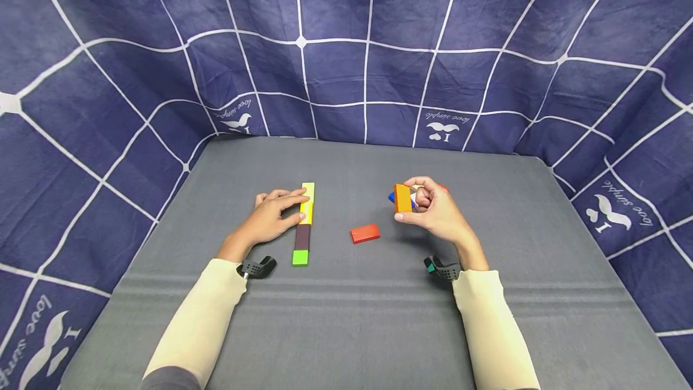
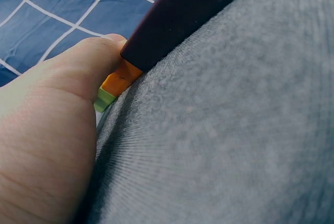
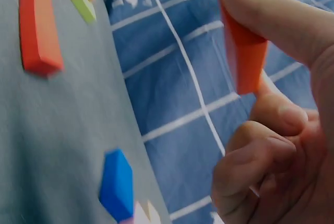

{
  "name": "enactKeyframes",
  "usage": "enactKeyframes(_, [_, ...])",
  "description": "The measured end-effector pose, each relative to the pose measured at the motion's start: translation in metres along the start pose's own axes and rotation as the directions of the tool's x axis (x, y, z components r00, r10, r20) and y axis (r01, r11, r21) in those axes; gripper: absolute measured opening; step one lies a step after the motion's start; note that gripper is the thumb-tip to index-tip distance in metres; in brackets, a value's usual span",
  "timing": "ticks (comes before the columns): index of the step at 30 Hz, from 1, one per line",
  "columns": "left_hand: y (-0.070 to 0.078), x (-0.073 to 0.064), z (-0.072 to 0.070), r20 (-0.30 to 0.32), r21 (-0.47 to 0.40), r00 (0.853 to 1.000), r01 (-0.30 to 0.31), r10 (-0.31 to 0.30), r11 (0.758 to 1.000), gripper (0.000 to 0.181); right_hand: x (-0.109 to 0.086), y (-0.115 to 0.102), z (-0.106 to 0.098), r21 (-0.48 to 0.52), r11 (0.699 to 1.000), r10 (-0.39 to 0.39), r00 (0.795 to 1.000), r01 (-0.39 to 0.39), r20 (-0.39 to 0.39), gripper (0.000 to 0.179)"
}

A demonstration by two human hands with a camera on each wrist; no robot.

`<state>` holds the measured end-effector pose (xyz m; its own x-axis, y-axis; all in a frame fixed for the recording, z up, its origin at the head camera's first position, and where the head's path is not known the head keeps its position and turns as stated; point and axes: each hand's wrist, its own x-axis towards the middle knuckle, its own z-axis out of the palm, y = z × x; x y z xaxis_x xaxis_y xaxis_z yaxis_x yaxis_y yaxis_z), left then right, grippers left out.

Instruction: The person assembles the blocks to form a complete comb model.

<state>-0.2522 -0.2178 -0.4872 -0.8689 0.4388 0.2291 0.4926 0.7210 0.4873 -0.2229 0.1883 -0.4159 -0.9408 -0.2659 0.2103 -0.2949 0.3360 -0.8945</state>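
My left hand (image 1: 272,218) rests at a straight row of blocks, its fingertips on the yellow block (image 1: 306,214) and its thumb along the side. Above the yellow one in the row lies a lime block (image 1: 308,190); below it come a dark purple block (image 1: 302,238) and a green block (image 1: 300,258). My right hand (image 1: 437,211) pinches an orange block (image 1: 403,198) between thumb and fingertip, raised over the table in the right wrist view. A red block (image 1: 365,233) lies flat between the hands.
A blue block (image 3: 117,185) and pale blocks (image 3: 140,214) lie behind the right hand, partly hidden by it in the head view. Grey cloth covers the table (image 1: 346,318). A blue curtain with white lines (image 1: 335,71) hangs round the back and sides.
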Motion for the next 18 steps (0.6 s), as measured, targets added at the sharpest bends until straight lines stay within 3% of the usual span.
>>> enactKeyframes(10, [-0.002, 0.000, 0.002, 0.010, 0.017, 1.000, -0.020, 0.020, 1.000, 0.047, -0.005, -0.032, 0.057, 0.134, 0.991, 0.033, 0.999, -0.032, -0.003, 0.065])
enactKeyframes(18, [-0.002, -0.003, 0.001, 0.000, 0.009, 1.000, -0.013, 0.013, 1.000, 0.047, -0.011, -0.049, 0.090, 0.077, 0.997, 0.012, 1.000, -0.012, 0.007, 0.067])
